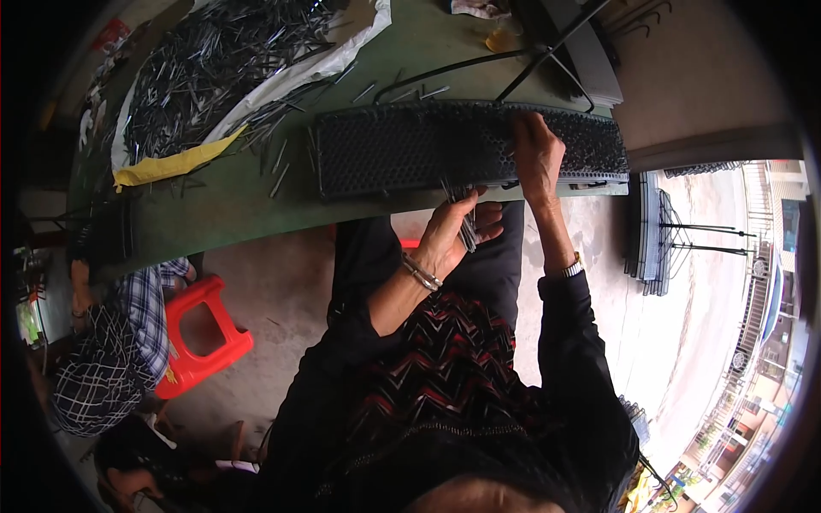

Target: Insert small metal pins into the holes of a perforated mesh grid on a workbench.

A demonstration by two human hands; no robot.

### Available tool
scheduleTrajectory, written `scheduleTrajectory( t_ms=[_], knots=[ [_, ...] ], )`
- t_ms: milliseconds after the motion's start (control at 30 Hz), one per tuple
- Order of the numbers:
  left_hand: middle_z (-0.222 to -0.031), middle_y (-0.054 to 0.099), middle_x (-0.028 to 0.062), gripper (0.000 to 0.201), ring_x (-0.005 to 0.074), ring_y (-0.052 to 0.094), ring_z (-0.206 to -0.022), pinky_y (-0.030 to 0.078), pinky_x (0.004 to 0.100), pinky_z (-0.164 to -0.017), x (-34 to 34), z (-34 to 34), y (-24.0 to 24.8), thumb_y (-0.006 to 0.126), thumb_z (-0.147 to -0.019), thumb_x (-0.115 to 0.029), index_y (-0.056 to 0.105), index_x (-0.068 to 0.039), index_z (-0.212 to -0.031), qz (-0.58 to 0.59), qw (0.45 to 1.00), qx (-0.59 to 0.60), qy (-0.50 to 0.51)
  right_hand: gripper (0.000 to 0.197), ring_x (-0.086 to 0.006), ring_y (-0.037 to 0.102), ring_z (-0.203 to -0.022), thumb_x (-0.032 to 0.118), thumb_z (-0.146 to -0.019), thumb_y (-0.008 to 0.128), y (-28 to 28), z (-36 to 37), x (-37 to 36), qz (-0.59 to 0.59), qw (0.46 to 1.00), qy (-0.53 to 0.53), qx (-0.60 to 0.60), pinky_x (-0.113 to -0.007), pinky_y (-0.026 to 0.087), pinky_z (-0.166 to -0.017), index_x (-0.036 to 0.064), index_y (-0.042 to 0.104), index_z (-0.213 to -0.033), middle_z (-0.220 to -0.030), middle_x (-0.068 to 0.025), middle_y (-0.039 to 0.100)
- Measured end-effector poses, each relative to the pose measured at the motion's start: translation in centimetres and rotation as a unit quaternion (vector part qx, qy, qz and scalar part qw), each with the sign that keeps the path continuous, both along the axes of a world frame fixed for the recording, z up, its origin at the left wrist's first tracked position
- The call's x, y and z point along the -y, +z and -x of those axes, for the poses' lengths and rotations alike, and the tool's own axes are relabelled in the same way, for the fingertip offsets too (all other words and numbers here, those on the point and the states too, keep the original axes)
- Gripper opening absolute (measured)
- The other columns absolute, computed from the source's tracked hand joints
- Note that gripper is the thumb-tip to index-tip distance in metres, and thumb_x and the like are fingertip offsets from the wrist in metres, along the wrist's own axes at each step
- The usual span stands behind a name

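Observation:
A long black rack [385, 154] with a dense grid of small holes lies along the near edge of the green table. Its right part bristles with small dark pieces, while bare holes show on the left. Just below the front edge, my left hand [445, 232] is closed around a bunch of thin dark rods [467, 227]. My right hand [538, 158] presses its fingertips together at the rack's face, right of the middle. Whatever those fingertips pinch is hidden. Many similar loose rods [218, 73] are heaped on an open white sack [295, 85] at the far left.
Several stray rods [280, 167] lie on the green table [214, 209] between sack and rack. Bent black metal bars [479, 61] rise behind the rack. A red plastic stool [205, 342] and another person [141, 329] are at left. Stacked black racks [652, 231] stand at right.

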State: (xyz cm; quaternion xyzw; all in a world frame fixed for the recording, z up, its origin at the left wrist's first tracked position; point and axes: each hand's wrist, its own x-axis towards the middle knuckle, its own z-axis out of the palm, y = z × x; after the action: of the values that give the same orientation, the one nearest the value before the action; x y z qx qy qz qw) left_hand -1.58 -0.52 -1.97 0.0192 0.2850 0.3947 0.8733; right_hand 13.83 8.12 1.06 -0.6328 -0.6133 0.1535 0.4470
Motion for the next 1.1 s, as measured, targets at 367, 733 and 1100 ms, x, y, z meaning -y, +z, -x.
scheduleTrajectory(
  t_ms=[367,733,1100],
  knots=[
    [-0.087,0.067,0.0107,0.027,0.0147,0.062,-0.069,0.049,0.0278,-0.057,0.3,0.4,0.0,0.054,-0.094,-0.028,0.054,-0.006,-0.109,-0.024,0.997,-0.074,-0.03,0.01,-0.0359,0.061,-0.068,0.014,-0.087,0.058,0.7,0.2,-0.5,-0.032,0.979,0.012,0.2,-0.039,0.047,-0.059,0.004,0.062,-0.089,-0.076,-0.0175,0.062],
    [-0.079,0.063,0.0067,0.022,0.0143,0.059,-0.064,0.044,0.026,-0.05,0.6,0.7,1.5,0.054,-0.094,-0.025,0.057,-0.005,-0.102,0.003,0.994,-0.105,-0.003,0.014,-0.0363,0.061,-0.077,0.018,-0.087,0.057,2.1,0.7,-0.4,0.027,0.964,0.026,0.262,-0.043,0.047,-0.064,0.006,0.063,-0.09,-0.081,-0.0158,0.063],
    [-0.067,0.044,-0.0018,0.025,0.0049,0.035,-0.05,0.024,0.0187,-0.042,0.8,0.8,1.3,0.057,-0.094,-0.03,0.053,-0.004,-0.092,0.0,0.999,-0.054,-0.007,0.014,-0.0313,0.06,-0.081,0.022,-0.084,0.06,0.5,0.8,-0.4,-0.027,0.925,-0.023,0.378,-0.041,0.047,-0.068,0.0163,0.066,-0.095,-0.092,-0.0099,0.058]
  ],
)
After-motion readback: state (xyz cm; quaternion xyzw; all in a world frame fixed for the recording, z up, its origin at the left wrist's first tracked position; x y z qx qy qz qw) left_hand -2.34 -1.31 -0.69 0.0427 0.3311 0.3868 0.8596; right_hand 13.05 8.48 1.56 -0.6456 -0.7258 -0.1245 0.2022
